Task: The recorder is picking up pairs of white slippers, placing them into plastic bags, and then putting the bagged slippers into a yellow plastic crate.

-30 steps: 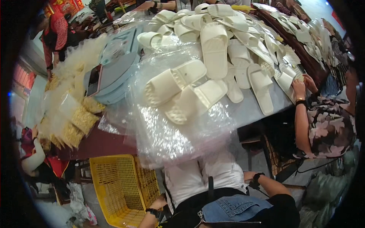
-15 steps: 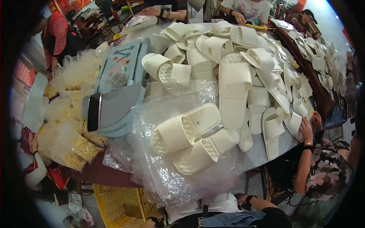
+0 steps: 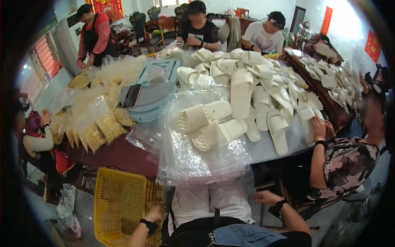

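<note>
Indoors, before a white wall [image 3: 263, 6], the maroon-and-grey counter [image 3: 117, 155] bears a slipper heap [image 3: 242, 92], one phone [image 3: 132, 96] and, nearest, two white slippers [image 3: 192, 117] on clear bags [image 3: 181, 159]. One yellow basket [image 3: 119, 193] is by the left hand [image 3: 155, 214]; the right hand [image 3: 268, 197] is beside white trousers [image 3: 189, 201]. Whether fingers are apart, I cannot tell.

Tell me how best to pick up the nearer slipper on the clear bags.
Probably by its strap, from above and the near side: the slipper lies sole-down, strap arched up, with another slipper just beyond.
</note>
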`<state>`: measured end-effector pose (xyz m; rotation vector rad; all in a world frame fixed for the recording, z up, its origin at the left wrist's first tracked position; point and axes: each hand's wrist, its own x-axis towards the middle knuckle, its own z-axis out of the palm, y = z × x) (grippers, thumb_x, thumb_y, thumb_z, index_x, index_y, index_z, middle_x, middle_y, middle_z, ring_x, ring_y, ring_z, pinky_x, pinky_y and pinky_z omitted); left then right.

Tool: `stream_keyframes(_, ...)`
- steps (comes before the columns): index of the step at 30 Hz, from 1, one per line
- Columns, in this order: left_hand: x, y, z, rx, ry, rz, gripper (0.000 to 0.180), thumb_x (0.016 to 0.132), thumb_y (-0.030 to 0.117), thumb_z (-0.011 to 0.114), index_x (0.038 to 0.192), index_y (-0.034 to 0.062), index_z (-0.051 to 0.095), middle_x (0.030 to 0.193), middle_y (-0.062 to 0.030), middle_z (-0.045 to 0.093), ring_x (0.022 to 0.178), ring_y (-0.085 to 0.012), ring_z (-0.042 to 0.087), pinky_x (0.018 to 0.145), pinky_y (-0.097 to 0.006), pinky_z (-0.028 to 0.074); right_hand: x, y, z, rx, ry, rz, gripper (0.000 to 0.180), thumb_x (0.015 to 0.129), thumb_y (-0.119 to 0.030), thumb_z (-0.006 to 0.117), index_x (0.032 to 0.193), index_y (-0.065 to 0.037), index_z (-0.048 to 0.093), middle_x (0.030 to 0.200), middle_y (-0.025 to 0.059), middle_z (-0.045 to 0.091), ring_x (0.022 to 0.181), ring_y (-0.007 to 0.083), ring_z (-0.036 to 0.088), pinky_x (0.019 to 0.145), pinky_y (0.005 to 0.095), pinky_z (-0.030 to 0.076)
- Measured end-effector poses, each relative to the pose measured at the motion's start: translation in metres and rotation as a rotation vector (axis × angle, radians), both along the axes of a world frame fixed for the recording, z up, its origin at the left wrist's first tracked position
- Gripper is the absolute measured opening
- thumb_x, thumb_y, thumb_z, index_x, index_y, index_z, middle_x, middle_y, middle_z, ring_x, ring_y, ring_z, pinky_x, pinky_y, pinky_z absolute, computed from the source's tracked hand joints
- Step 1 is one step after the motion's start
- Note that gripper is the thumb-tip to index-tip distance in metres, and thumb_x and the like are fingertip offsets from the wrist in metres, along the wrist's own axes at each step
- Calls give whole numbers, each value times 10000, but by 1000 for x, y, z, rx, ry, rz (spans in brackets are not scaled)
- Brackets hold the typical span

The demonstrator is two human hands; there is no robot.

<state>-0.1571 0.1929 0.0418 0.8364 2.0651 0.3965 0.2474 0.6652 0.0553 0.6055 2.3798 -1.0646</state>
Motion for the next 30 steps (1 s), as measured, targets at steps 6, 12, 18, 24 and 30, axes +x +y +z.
stream_keyframes(6, -6, 51, 131, 579, 321, 108, 302, 885, 47, 666, 1179, -20, 647, 1046, -209, 724, 985, -338, 716, 841, -388, 560, -97, -8, 213, 131, 659, -80, 231, 950, -62, 635, 1173, -8, 658, 1063, 162, 717, 1004, 293, 704, 862, 362, 551)
stream_keyframes(12, 1, 105, 231, 1052, 609, 92, 379, 843, -81, 658, 1211, 7, 633, 1209, -186, 665, 1104, -362, 654, 942, -403, 529, -192, 26, 245, 383, 934, 139, 243, 931, -18, 605, 1172, -16, 635, 1222, 179, 654, 1098, 382, 635, 922, 411, 520)
stream_keyframes(18, 13, 136, 235, 1026, 733, -242, 393, 830, -64, 654, 1216, 11, 638, 1272, -188, 626, 1176, -380, 599, 998, -450, 499, -238, 69, 205, 537, 820, 265, 335, 896, 14, 596, 1226, -39, 629, 1456, 175, 522, 1216, 389, 573, 1006, 445, 489)
stream_keyframes(24, -18, 52, 293, 803, 988, 158, 447, 820, -82, 649, 1258, 2, 642, 1256, -199, 655, 1140, -357, 648, 990, -422, 510, -174, 42, 288, 450, 789, 202, 362, 887, 1, 639, 1247, -38, 633, 1428, 153, 558, 1202, 379, 598, 972, 408, 515)
stream_keyframes(30, -39, -37, 355, 993, 814, 676, 394, 992, -52, 510, 1385, -25, 538, 1367, -161, 622, 1232, -261, 626, 1055, -375, 489, -102, 4, 365, 459, 876, 183, 362, 827, -4, 655, 1186, 37, 654, 1156, 198, 698, 1002, 312, 701, 873, 361, 537)
